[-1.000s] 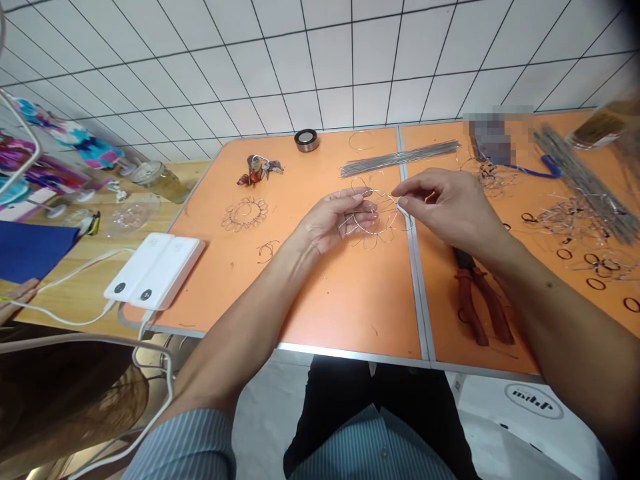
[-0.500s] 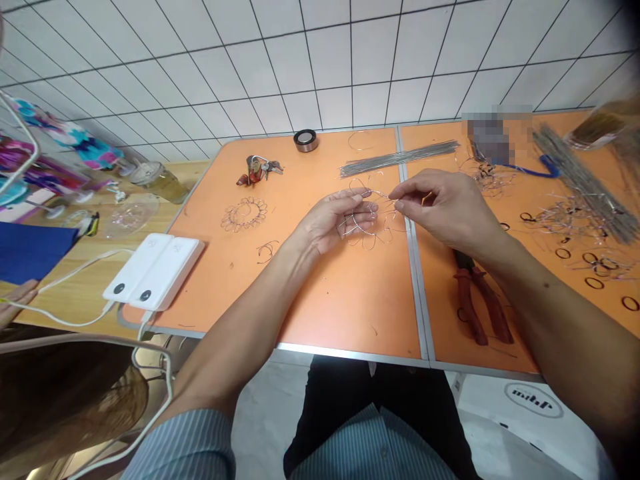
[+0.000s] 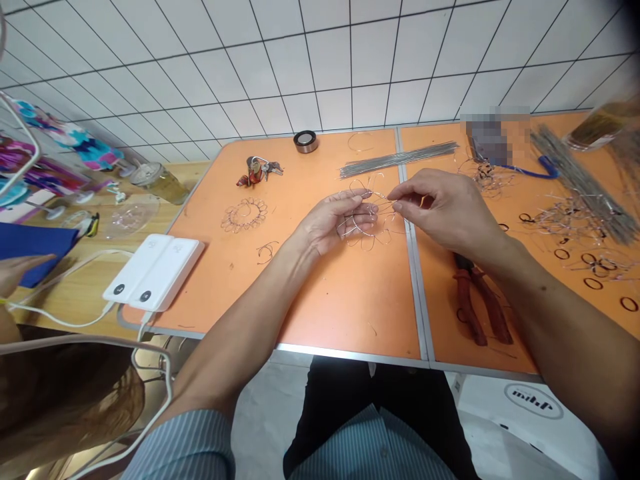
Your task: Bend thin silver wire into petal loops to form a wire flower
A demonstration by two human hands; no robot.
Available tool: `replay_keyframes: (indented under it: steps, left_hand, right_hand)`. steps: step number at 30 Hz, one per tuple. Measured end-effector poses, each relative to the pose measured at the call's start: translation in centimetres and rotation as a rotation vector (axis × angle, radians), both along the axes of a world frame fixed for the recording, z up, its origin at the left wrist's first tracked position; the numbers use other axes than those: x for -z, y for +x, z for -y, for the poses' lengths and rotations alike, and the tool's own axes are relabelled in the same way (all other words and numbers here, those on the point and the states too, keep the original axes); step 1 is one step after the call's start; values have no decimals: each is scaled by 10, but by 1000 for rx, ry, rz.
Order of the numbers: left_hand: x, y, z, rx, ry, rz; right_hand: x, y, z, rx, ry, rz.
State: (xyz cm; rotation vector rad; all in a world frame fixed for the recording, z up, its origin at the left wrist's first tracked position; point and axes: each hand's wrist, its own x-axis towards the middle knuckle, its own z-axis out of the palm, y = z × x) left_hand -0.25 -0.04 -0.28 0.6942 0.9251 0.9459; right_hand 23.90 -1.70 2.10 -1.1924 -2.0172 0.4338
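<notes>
A thin wire ring with looped petals [image 3: 363, 233] is held above the orange table. My left hand [image 3: 334, 217] grips its left side between thumb and fingers, palm turned up. My right hand [image 3: 440, 203] pinches the wire at the ring's right edge with thumb and forefinger. Left of my hands a similar looped wire ring [image 3: 244, 215] lies flat on the table, with a small curled wire scrap [image 3: 267, 251] below it. Red-handled pliers [image 3: 481, 303] lie under my right forearm, their jaws partly hidden by it.
Behind my hands lies a bundle of straight wires [image 3: 400, 159], near a tape roll [image 3: 305, 141] and keys [image 3: 260, 171]. Tangled wire pieces [image 3: 565, 217] and small dark rings [image 3: 593, 284] spread to the right. White power banks [image 3: 153, 272] with cables sit left; another person's hand [image 3: 20, 270] is beyond them.
My hands and the wire ring have barely moved. At the far left, the other person's hand has come further into view and upward, over the blue cloth.
</notes>
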Motion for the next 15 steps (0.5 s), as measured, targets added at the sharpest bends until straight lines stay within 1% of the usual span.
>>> replay_keyframes:
  steps: [6,12,15]
  left_hand:
    - [1,1,0,-8,9,2]
    - [1,2,0,3,23,-35]
    - [0,3,1,-5,21,-39]
  right_hand:
    - [-6,-4,5,49,-33,29]
    - [-12,-11,14,10,-8,74]
    - [-11,-15,17,2,-4,106]
